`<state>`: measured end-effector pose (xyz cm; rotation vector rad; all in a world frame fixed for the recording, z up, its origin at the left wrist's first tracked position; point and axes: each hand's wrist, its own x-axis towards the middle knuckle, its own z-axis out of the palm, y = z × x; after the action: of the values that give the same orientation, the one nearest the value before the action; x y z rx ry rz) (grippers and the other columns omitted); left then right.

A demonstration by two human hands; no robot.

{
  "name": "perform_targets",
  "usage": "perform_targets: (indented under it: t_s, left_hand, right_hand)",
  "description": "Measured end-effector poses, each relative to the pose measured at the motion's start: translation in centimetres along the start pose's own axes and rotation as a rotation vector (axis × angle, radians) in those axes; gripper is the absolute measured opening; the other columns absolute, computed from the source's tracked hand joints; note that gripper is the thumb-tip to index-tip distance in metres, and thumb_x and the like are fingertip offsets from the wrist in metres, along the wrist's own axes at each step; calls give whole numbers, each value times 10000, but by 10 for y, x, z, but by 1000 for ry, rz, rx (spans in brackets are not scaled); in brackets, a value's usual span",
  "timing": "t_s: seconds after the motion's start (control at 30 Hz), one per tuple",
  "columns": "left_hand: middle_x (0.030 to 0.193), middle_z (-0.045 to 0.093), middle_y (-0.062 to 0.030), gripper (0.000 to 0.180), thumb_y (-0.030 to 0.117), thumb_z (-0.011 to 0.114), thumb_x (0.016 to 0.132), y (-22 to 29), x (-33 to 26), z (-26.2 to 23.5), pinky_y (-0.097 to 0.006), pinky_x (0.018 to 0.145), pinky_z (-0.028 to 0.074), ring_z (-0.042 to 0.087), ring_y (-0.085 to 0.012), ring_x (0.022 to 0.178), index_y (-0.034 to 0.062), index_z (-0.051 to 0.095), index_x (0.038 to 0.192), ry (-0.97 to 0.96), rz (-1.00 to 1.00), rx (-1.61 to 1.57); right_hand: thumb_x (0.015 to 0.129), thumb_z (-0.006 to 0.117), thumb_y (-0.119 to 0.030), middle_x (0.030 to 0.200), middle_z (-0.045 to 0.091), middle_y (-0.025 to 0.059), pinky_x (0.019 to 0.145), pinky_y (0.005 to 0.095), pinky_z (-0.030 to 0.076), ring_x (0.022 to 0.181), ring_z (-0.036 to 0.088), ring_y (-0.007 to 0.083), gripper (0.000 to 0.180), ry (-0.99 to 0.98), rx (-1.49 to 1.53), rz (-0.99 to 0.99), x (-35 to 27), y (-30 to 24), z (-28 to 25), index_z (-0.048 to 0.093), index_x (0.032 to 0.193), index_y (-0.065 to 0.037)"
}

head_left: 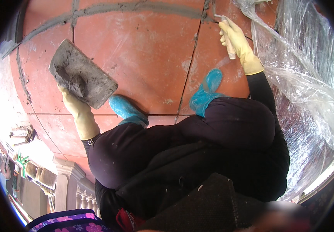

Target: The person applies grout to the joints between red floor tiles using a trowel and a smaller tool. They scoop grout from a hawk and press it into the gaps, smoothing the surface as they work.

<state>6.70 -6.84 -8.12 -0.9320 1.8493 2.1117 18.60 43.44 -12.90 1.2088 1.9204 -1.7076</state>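
Note:
My left hand (79,116), in a pale yellow rubber glove, grips the near edge of a grey rectangular mortar board (99,83). A dark heap of wet mortar (72,83) sits on it. At the upper right, my right hand (237,41), gloved the same way, is closed round the wooden handle of a small trowel (230,50). Its thin metal neck bends toward the far edge, beside a mortar-filled joint; the blade is hard to make out there. Grey mortar (136,7) runs along the far joint between large reddish tiles (136,58).
Clear plastic sheeting (298,73) hangs and bunches along the right side, close to my right arm. My blue rubber boots (126,108) stand on the tiles between my hands. A pillar (68,179) and balustrade (84,199) are at the lower left.

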Motion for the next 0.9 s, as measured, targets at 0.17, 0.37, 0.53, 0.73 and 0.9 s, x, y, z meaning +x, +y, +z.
perform_targets:
  t_s: [0.17,0.37,0.53,0.73,0.9]
  left_hand:
    - [1485,470,-127,574,468,366,1052,1,-2,0,-496,1133,387,463,-325,1355,99,408,1490,26,12,-6]
    - [1505,449,-124,578,475,374,1057,2,-2,-3,-498,1142,374,455,-325,1360,107,392,1502,14,-26,-2]
    - [1505,452,-121,565,468,371,1061,3,-2,-5,-495,1141,375,460,-316,1356,115,401,1502,26,5,-6]
    - [1452,496,-154,589,454,438,1046,2,-1,-11,-483,1102,414,500,-328,1309,62,415,1484,83,0,-77]
    - [1507,448,-113,558,458,355,1061,2,0,-15,-489,1141,374,454,-310,1361,131,388,1512,30,-17,-13]
  right_hand:
    - [994,590,-302,901,575,50,536,260,473,621,541,107,644,22,-120,57,-21,-1,12,342,1551,-95]
    - [992,578,-284,908,592,73,539,282,491,613,554,128,633,16,-66,-1,-22,-14,2,338,1557,-127]
    - [1001,566,-302,890,570,44,533,268,474,605,531,109,613,6,-197,27,-16,-19,6,344,1562,-192]
    - [1011,521,-285,1250,637,142,575,288,500,624,562,130,596,61,-594,51,-36,-9,16,326,1569,-210]
    - [1015,499,-266,1431,559,190,679,327,537,734,637,186,581,82,-1045,-87,-52,4,18,327,1566,-197]
